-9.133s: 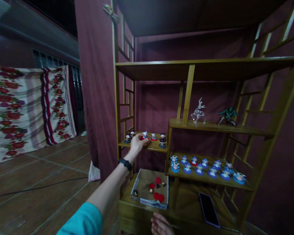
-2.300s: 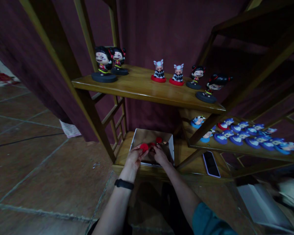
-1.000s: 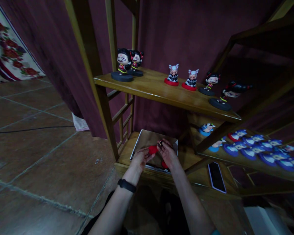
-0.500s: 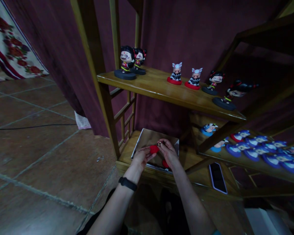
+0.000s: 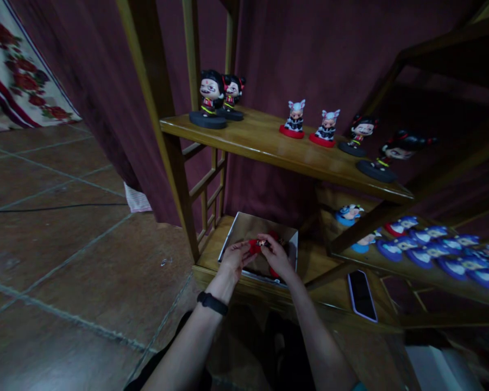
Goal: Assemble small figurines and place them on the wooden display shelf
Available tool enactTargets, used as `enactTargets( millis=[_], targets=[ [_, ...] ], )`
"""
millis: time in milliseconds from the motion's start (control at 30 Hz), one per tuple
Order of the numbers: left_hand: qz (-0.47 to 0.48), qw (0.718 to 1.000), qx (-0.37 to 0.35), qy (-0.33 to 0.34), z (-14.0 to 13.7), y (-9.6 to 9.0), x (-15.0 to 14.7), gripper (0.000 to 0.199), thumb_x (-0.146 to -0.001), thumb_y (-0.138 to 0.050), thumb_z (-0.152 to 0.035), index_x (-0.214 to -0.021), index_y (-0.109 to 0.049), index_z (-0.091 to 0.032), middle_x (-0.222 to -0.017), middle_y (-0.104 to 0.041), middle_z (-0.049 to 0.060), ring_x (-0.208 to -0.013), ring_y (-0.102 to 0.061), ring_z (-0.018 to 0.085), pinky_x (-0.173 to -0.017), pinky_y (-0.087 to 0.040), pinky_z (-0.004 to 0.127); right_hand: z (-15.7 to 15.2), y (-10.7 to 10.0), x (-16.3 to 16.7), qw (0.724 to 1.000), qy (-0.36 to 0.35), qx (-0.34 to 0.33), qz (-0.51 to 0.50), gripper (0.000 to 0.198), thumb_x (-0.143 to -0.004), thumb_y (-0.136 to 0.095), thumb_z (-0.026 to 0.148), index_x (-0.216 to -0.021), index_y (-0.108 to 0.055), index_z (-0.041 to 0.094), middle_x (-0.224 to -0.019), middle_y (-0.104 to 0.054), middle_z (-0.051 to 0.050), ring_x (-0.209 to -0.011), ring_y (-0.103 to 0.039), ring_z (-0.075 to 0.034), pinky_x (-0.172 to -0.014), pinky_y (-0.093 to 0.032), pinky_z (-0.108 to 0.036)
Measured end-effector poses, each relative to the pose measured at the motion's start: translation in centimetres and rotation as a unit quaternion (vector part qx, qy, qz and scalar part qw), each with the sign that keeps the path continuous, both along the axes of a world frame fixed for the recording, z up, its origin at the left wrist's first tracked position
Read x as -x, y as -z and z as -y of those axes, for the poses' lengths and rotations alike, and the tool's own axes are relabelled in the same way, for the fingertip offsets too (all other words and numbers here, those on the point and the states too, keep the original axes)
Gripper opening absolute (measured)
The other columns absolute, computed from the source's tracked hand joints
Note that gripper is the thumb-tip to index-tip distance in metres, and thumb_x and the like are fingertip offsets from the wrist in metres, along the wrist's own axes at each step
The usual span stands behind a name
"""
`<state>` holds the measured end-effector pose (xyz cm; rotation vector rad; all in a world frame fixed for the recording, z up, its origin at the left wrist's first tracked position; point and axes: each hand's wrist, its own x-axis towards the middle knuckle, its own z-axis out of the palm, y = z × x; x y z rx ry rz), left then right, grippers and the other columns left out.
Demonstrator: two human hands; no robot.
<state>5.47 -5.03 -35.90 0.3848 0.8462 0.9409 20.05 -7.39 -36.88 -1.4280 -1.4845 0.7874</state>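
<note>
Both hands meet over an open cardboard box on the low wooden shelf. My left hand is closed on the red base of a small figurine. From the other side my right hand pinches the figurine's dark upper part, which its fingers partly hide. Inside the box, close to my right hand, lies another red piece, mostly covered by that hand. More red and dark bits show behind the right fingers, too small to make out.
Above, a wooden shelf bears black-haired figurines and small white-haired ones on red bases. To the right, a lower shelf holds several blue-based figurines. A phone lies right of the box. A shelf post rises at left.
My right hand has shifted slightly left and down, and the figurine has turned so more of its body shows. Red pieces behind that hand have come into sight. My left hand stays nearly still.
</note>
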Motion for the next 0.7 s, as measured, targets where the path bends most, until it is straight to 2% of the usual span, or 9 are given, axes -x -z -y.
enactTargets(
  millis=[133,333,533,700],
  targets=[
    [-0.003,1.0,-0.012,-0.002,-0.1,0.3,-0.1,0.006,-0.074,-0.057,-0.006,-0.075,-0.061,-0.01,-0.074,-0.067,0.01,-0.066,-0.064,0.015,-0.067,-0.056,0.031,0.0,0.4,-0.3,0.999,0.001,-0.007,0.046,0.035,-0.073,-0.05,0.02,-0.107,-0.056,0.027,-0.1,-0.062,0.0,-0.094,-0.057,-0.017,-0.086,-0.043,-0.034],
    [0.002,1.0,-0.009,-0.001,-0.1,0.1,0.1,0.004,-0.074,-0.059,-0.007,-0.072,-0.061,-0.009,-0.072,-0.067,0.009,-0.066,-0.063,0.014,-0.065,-0.056,0.03,0.6,-1.2,-0.2,0.996,-0.021,-0.059,0.056,0.03,-0.073,-0.05,0.015,-0.097,-0.063,0.028,-0.104,-0.054,-0.002,-0.098,-0.053,-0.017,-0.086,-0.044,-0.033],
    [-0.009,1.0,-0.011,-0.001,-0.1,0.1,0.0,0.002,-0.071,-0.064,-0.009,-0.07,-0.062,-0.008,-0.071,-0.067,0.009,-0.063,-0.063,0.014,-0.062,-0.056,0.027,0.9,-1.4,-0.1,0.998,-0.034,-0.041,0.02,0.03,-0.074,-0.05,0.017,-0.097,-0.065,0.03,-0.101,-0.053,-0.002,-0.095,-0.053,-0.017,-0.084,-0.046,-0.032],
    [-0.005,1.0,-0.023,-0.004,-0.1,0.0,0.1,0.002,-0.072,-0.063,-0.009,-0.07,-0.063,-0.008,-0.073,-0.067,0.01,-0.065,-0.063,0.014,-0.063,-0.056,0.027,0.9,-1.8,-0.1,0.998,-0.034,-0.041,0.037,0.028,-0.077,-0.051,0.023,-0.1,-0.064,0.029,-0.102,-0.055,-0.003,-0.096,-0.054,-0.017,-0.084,-0.045,-0.032]
  ],
)
